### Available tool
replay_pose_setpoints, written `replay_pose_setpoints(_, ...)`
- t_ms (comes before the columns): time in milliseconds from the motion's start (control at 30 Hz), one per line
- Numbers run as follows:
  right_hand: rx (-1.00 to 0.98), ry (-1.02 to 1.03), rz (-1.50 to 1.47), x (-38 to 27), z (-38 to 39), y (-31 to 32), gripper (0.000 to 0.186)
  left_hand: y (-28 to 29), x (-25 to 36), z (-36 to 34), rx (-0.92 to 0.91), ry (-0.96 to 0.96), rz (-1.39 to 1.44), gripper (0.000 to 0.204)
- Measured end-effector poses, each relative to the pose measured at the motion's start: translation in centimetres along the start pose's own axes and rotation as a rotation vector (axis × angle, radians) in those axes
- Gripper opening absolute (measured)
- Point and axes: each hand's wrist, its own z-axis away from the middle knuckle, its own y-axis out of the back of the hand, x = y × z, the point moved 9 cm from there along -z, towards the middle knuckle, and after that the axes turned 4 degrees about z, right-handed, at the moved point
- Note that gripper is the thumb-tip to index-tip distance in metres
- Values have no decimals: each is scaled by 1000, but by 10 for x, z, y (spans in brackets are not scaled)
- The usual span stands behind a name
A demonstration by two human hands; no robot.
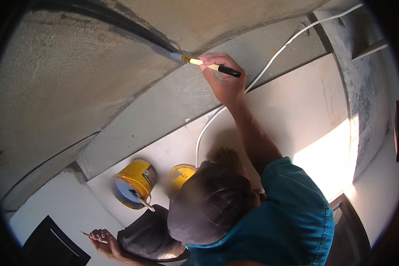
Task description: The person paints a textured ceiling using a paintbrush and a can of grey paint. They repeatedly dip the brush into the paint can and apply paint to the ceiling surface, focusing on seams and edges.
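Note:
My right hand (226, 77) is stretched out ahead, fingers closed round a paintbrush (208, 65) with a pale handle and black end. Its grey-tipped bristles touch or nearly touch the brownish cement surface (93, 66), where a dark grey strip (150, 37) meets a seam. Low on the left, beside my knee (148, 235) in dark cloth, my left hand (108, 246) pinches a thin pale stick (95, 238); what its ends are cannot be made out. Nearest on that side stands a yellow bucket (142, 173) with whitish content and a second brush (144, 203) leaning in it.
A yellow round lid or tub (181, 174) lies partly hidden behind my other knee (208, 204). The white cable (270, 62) runs over the grey ledge (164, 106) and down onto pale tiles (297, 97). Dark-framed objects (55, 244) stand at the lower left and lower right (348, 230).

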Motion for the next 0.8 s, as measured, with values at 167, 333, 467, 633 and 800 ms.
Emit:
replay_pose_setpoints(167,-122,248,568,-46,-10,-35,22,25,-2,23,66,-10,100,23)
replay_pose_setpoints(333,-147,740,596,-114,13,-61,24,-6,-31,74,185,14,461,25)
replay_pose_setpoints(467,-357,737,938,-35,49,-82,32,-11,-23,73,125,37,506,26)
replay_pose_setpoints(633,-574,523,1086,58,87,-82,27,20,-13,60,107,118,479,26)
replay_pose_setpoints(800,-366,417,951,37,67,-79,20,51,-1,52,91,100,530,23)
